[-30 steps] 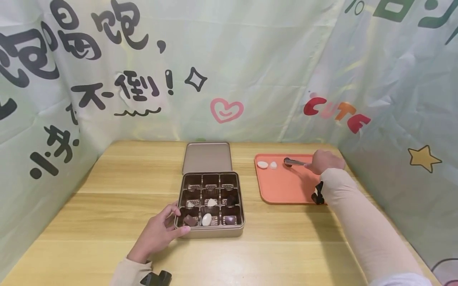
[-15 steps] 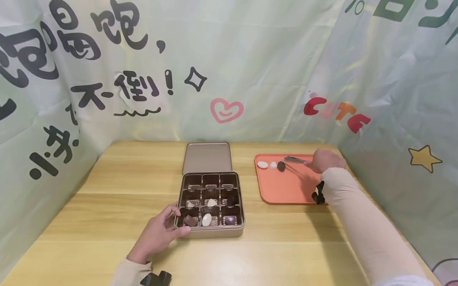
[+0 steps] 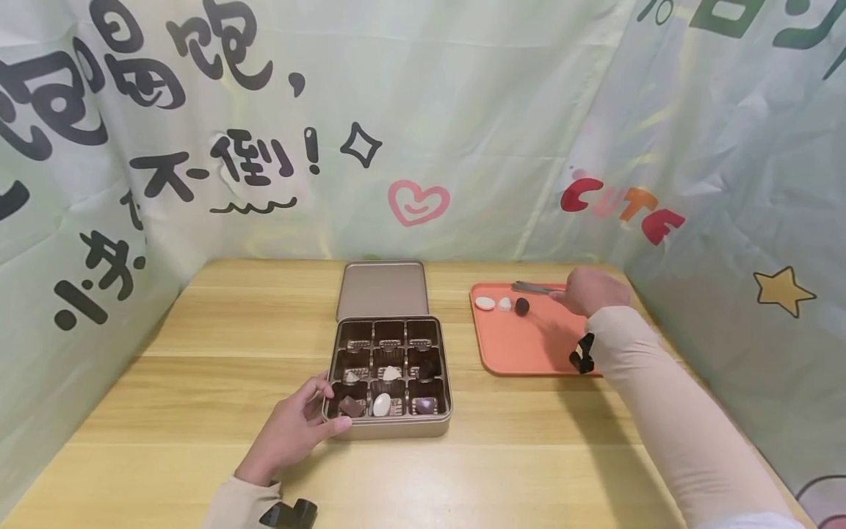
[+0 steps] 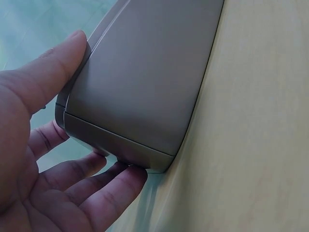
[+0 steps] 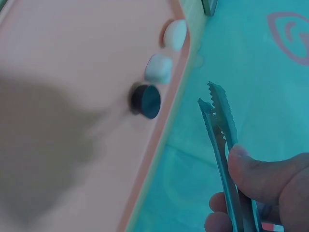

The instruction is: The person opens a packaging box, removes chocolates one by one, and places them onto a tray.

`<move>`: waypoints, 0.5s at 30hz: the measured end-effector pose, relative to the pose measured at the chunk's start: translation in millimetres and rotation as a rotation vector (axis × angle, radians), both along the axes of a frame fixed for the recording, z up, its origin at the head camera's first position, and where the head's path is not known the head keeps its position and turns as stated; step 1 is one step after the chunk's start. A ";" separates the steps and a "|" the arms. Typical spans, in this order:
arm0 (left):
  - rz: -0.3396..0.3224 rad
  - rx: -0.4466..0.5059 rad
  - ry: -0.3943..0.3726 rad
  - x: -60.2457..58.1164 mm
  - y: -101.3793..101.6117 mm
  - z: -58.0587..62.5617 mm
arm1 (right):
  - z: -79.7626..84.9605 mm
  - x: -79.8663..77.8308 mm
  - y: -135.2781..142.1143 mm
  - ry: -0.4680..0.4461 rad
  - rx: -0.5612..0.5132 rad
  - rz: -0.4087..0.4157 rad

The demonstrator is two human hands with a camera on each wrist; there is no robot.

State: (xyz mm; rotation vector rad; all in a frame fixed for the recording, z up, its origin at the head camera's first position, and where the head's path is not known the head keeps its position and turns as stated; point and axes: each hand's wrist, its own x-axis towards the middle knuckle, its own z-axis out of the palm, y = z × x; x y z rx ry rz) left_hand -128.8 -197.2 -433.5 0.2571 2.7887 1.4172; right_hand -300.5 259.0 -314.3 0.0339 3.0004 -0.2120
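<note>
Compartmented box (image 3: 396, 428) and tongs (image 5: 222, 166), each held.
Left hand (image 3: 294, 430) grips the box's near-left corner; right hand (image 3: 597, 292) pinches the tongs, tips apart from the dark piece (image 5: 147, 101) on the orange tray (image 3: 515, 354).

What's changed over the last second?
The tongs have let go of the dark piece, which now sits on the tray beside the two white pieces. The right hand, still gripping the tongs, has shifted slightly left, their tips toward the tray's far edge. Unchanged: the white pieces, and the left hand holding the tin.
</note>
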 end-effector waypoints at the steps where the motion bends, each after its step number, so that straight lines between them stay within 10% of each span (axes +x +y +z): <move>1: 0.001 0.000 -0.002 0.0 0.1 0.2 | 0.9 0.0 -2.1 0.000 -0.002 0.002; 15: 0.004 0.060 -0.031 -1.0 0.5 -0.7 | 12.0 5.2 -33.5 -0.023 0.006 0.035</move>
